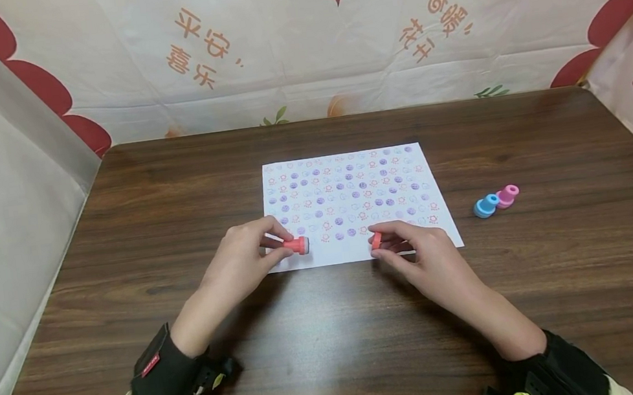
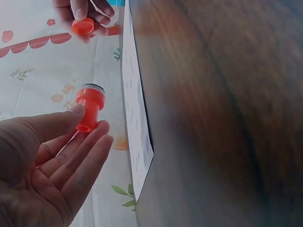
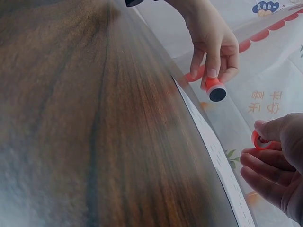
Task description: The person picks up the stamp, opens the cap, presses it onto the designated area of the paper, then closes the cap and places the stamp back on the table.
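Note:
My left hand (image 1: 246, 251) pinches a red-orange stamp (image 1: 298, 246) by its narrow handle, its dark, white-rimmed stamping face turned toward the right hand. In the left wrist view the stamp (image 2: 91, 104) sits between thumb and fingertips. Opposite it, my right hand (image 1: 419, 254) pinches a small red-orange stamp cap (image 1: 377, 241) between thumb and fingers; the cap's hollow side (image 2: 83, 27) shows in the left wrist view. Stamp and cap are apart. Both hands are over the near part of a white paper sheet (image 1: 358, 251) covered with rows of purple, red and pale blue stamped marks.
On the brown wooden table (image 1: 334, 352), right of the paper, a blue stamp (image 1: 486, 205) and a pink stamp (image 1: 508, 196) stand side by side. A white printed cloth (image 1: 299, 43) hangs behind the table's far edge.

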{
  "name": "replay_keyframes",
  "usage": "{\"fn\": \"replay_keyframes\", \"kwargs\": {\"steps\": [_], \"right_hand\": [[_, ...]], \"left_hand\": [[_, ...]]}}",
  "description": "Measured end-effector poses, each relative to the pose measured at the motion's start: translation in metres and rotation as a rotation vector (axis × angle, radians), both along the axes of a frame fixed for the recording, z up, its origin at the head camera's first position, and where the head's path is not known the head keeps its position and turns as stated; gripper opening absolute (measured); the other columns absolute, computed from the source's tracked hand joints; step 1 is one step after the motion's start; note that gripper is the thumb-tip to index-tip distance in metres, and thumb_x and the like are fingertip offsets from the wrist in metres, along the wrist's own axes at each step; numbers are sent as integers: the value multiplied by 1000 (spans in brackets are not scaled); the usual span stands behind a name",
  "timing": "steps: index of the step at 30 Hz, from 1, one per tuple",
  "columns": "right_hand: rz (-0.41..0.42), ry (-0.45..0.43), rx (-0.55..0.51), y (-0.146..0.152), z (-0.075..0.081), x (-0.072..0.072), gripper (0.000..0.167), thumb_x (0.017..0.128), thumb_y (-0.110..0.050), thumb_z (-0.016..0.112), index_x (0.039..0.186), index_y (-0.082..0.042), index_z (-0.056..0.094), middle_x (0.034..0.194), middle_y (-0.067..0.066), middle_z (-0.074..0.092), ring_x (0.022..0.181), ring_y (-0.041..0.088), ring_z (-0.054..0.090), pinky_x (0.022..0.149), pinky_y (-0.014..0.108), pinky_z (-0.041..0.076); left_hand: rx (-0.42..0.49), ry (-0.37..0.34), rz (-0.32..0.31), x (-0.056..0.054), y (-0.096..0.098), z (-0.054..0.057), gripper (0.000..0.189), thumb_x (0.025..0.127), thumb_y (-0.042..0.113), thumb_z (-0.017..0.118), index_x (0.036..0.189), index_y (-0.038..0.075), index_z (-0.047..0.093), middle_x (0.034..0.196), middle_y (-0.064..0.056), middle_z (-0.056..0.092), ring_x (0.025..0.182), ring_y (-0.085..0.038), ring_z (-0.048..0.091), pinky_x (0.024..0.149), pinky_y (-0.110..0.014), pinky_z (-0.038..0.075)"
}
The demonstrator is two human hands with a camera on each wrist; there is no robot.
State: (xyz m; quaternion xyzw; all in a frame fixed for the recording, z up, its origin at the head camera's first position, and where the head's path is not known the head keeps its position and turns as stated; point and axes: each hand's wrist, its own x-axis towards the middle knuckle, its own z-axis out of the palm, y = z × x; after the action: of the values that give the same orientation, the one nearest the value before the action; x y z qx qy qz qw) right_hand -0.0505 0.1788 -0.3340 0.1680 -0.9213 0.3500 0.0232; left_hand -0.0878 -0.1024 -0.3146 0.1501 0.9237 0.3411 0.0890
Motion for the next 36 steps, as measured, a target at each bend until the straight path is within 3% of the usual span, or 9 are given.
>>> {"fn": "replay_keyframes", "kwargs": {"steps": [14, 36], "right_hand": [[8, -8, -12, -2, -1, 2, 31, 92, -12, 72, 122, -6, 67, 98, 3, 74, 89, 14, 71, 83, 36, 59], [30, 21, 5, -5, -5, 3, 35, 90, -14, 75, 123, -7, 67, 99, 0, 75, 87, 10, 70, 81, 33, 59]], "left_hand": [[22, -25, -12, 5, 11, -1, 11, 88, 18, 77, 96, 16, 69, 104, -1, 75, 96, -18, 74, 71, -29, 56], [64, 14, -66, 11, 24, -1, 9, 89, 19, 76, 93, 17, 68, 102, 0, 76, 96, -17, 75, 77, -33, 58]]}}
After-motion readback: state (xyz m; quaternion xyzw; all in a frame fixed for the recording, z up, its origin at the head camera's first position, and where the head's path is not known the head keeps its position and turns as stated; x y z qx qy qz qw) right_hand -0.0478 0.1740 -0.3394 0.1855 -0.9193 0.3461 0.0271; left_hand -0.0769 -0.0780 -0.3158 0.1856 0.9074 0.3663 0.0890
